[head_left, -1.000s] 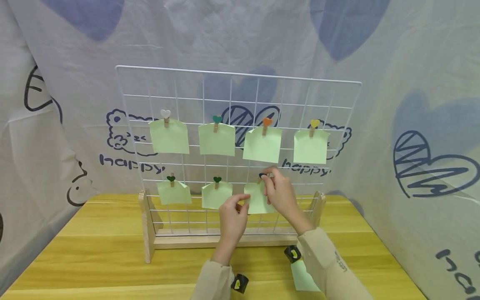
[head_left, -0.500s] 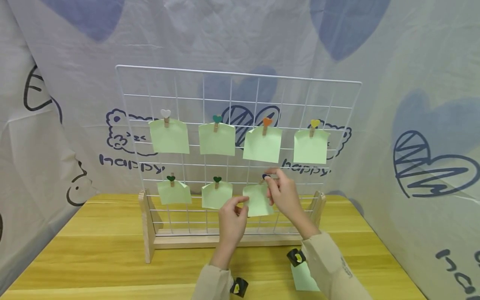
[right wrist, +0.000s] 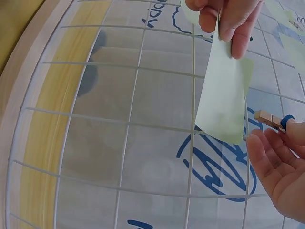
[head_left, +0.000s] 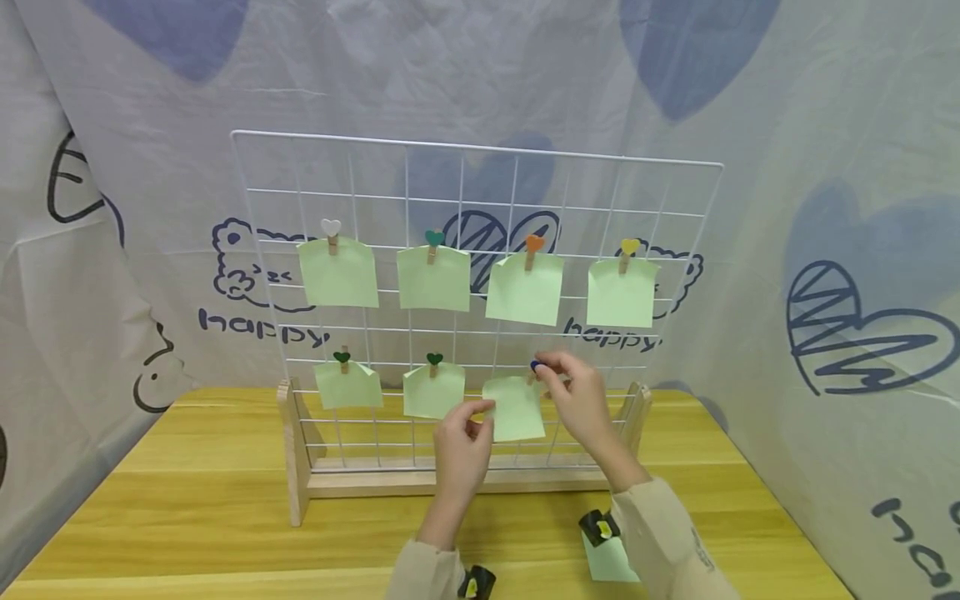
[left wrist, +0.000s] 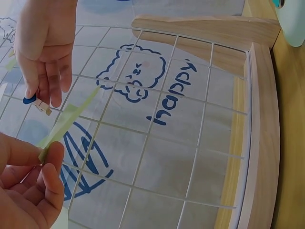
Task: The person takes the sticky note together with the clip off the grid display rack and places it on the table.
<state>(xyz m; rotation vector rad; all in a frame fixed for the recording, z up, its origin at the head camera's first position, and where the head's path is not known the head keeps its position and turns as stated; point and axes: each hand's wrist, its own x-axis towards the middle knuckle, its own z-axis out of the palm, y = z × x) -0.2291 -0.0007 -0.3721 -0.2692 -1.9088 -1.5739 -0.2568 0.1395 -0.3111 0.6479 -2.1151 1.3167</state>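
Note:
My left hand [head_left: 462,450] pinches the left edge of a light green sticky note [head_left: 517,412] between thumb and forefinger, low in front of the white wire grid [head_left: 480,148]. Just right of it, my right hand [head_left: 579,398] pinches a small wooden clothespin [right wrist: 269,119] with a blue heart by its heart end. In the right wrist view the clothespin's tip is apart from the note, which hangs slightly curved from the left fingers. Left of the hands, two green notes [head_left: 348,392] hang on the grid under dark green heart clothespins [head_left: 434,363].
Above, a row of several green notes [head_left: 622,300] hangs from clothespins with white, teal, orange and yellow hearts. The grid stands in a wooden base [head_left: 375,485] on a yellow wooden table [head_left: 150,492]. Another green note [head_left: 611,562] lies on the table beneath the right forearm.
The note has shifted slightly down and left. My right hand has drawn the blue heart clothespin down and right, away from the note; my left hand keeps its pinch.

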